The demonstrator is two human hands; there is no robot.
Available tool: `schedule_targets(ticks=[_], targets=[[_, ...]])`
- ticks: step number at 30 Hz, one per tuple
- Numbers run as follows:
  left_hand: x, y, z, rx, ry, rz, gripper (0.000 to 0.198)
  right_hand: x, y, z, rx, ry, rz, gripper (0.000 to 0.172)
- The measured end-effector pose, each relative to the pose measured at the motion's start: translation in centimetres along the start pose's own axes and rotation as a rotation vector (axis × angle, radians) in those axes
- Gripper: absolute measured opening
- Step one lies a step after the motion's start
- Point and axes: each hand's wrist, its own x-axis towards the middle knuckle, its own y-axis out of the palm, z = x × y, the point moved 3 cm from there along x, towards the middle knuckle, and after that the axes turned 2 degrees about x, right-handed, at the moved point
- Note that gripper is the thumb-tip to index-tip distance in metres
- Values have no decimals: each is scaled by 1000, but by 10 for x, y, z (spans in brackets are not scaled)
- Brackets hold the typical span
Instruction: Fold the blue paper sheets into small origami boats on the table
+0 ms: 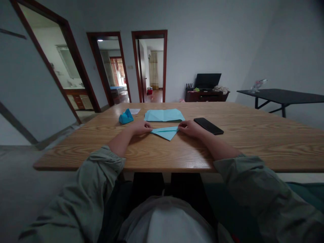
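A folded light-blue sheet of paper [167, 133] lies on the wooden table, roughly a triangle with its point toward me and a folded strip along its far edge. My left hand [142, 128] pinches its left corner. At the opposite corner, my right hand [188, 128] pinches the paper between thumb and fingers. Just beyond it rests a second light-blue sheet [164, 115], creased and mostly flat. A darker blue folded paper shape [126, 116] stands to the left, past my left hand.
A black phone [208, 126] lies right of my right hand. Behind the blue shape is a small white paper [134, 111]. The wooden table [253, 135] has its near edge before my lap. Farther off stand a black table [280, 96] and a cabinet with a screen [208, 81].
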Motion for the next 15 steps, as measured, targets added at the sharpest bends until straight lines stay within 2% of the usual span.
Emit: schedule_targets(ticks=[6,9,11,15], targets=[[1,2,1,-17,-42,41,42,-6,0,22,-201,-2,8,24],[2,3,1,-10,-22,68,52,-6,3,25,-278,-20,-7,39],[3,5,-3,14,-2,81,53,-5,7,25,-280,-27,46,47],[4,12,-23,72,55,40,49,-4,12,29,-223,-85,147,46]])
